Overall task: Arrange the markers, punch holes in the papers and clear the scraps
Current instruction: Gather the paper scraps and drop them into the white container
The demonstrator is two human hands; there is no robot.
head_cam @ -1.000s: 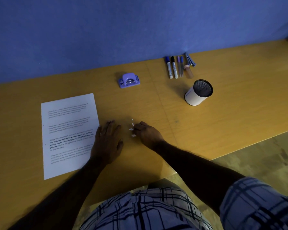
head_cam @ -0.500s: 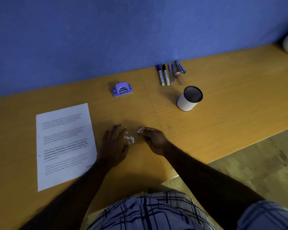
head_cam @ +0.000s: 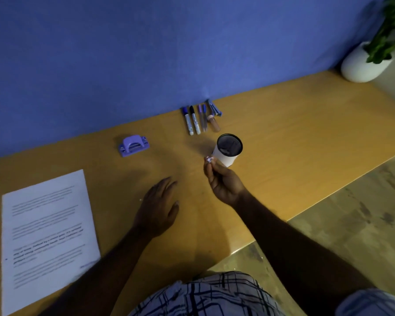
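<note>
Head cam: my right hand (head_cam: 224, 181) is pinching a small clump of white paper punch scraps (head_cam: 209, 159) just beside the white cylindrical cup with the dark mesh mouth (head_cam: 228, 150); left hand (head_cam: 158, 208) lies flat and empty on the yellow wooden bench (head_cam: 294, 124). A loose pinch could scatter bits short of the cup.

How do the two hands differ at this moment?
The left hand lies flat and open on the desk, holding nothing. The right hand is raised beside the white cup, fingertips pinched on small paper scraps. Both are bare and reach over the same desk.
</note>
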